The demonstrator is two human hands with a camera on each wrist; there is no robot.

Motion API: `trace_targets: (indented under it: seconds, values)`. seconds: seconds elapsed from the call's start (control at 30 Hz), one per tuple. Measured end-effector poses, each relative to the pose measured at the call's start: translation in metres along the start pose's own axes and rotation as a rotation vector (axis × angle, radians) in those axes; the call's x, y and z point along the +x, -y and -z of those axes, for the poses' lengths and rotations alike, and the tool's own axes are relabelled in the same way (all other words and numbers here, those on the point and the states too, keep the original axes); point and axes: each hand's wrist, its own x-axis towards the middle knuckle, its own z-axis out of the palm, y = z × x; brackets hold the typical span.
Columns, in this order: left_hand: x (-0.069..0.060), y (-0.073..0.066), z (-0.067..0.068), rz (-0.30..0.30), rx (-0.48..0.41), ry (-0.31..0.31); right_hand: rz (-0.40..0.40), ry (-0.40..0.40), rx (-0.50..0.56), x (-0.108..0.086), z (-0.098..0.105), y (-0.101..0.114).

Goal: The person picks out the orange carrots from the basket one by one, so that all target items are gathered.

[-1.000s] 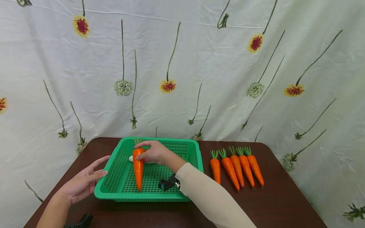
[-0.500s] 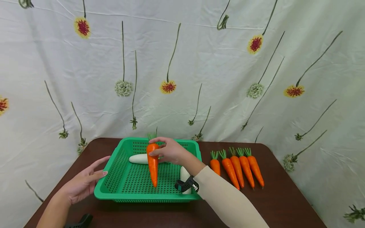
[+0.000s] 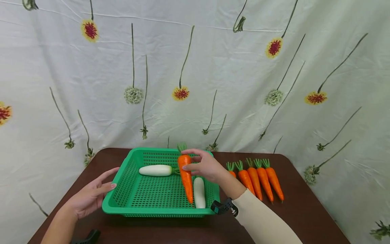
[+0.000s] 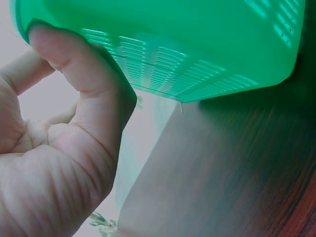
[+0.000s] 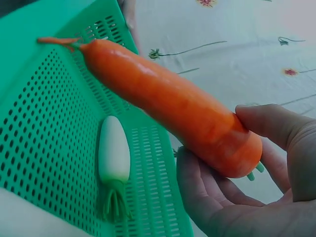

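My right hand point(image 3: 206, 166) pinches an orange carrot point(image 3: 185, 176) near its green top, thumb on one side and fingers on the other. The carrot hangs tip down over the right part of a green plastic basket point(image 3: 158, 212). Inside the basket, a white radish point(image 3: 156, 170) lies crosswise toward the back, its leaves pointing right. Another white radish point(image 3: 199, 193) lies lengthwise along the right wall. My left hand point(image 3: 91, 196) rests against the basket's left side; in the left wrist view its thumb point(image 4: 74, 57) touches the outer wall just below the rim, fingers loosely extended.
Several carrots point(image 3: 265, 179) lie in a row on the dark brown table point(image 3: 300, 206), right of the basket; my right forearm partly covers the nearest. Behind the table hangs a white cloth point(image 3: 243, 74) with a flower pattern.
My right hand has carried the carrot rightward over the basket, from its left part to its right part. Both radishes have come into fuller view. My left hand stays at the basket's side.
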Motion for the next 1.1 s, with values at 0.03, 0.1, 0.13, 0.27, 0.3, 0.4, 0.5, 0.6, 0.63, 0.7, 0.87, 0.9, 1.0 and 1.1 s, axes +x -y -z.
trace_targets:
  seconds: [0.03,0.1,0.13,0.27,0.3,0.4,0.5,0.6,0.63,0.7,0.87,0.9,1.0,1.1]
  values:
    - [0.000,0.000,0.000,-0.003,-0.002,0.002,0.005,-0.011,0.011,-0.003,0.003,-0.001]
    - [-0.001,0.000,0.000,-0.008,-0.005,0.005,0.020,-0.027,0.037,-0.010,0.009,-0.003]
    - [-0.001,0.000,0.000,-0.009,-0.006,0.006,0.029,-0.031,0.055,-0.013,0.011,-0.004]
    - [-0.002,0.001,0.000,-0.014,-0.013,0.013,0.069,-0.044,0.106,-0.025,0.021,-0.006]
    - [-0.002,0.001,0.000,-0.016,-0.015,0.015,0.079,-0.047,0.108,-0.028,0.024,-0.006]
    - [-0.003,0.001,0.000,-0.021,-0.019,0.021,0.107,-0.059,0.086,-0.036,0.032,-0.007]
    - [-0.003,0.001,-0.001,-0.023,-0.026,0.024,0.124,-0.078,0.068,-0.045,0.040,-0.009]
    - [-0.003,0.001,-0.001,-0.022,-0.026,0.023,0.144,-0.090,0.074,-0.053,0.049,-0.012]
    - [-0.003,0.001,-0.001,-0.022,-0.023,0.022,0.152,-0.094,0.085,-0.056,0.052,-0.013]
    - [-0.003,0.001,-0.001,-0.021,-0.015,0.018,0.171,-0.095,0.109,-0.061,0.059,-0.016]
    - [-0.003,0.000,-0.002,-0.015,-0.008,0.005,0.196,-0.123,0.126,-0.074,0.077,-0.025]
    - [-0.004,0.000,-0.002,-0.013,-0.009,0.004,0.196,-0.133,0.120,-0.077,0.081,-0.027]
    - [-0.003,0.000,-0.001,-0.013,-0.012,0.008,0.193,-0.158,0.103,-0.084,0.093,-0.032]
    - [-0.002,0.000,-0.001,-0.014,-0.007,0.008,0.188,-0.177,0.079,-0.092,0.105,-0.038]
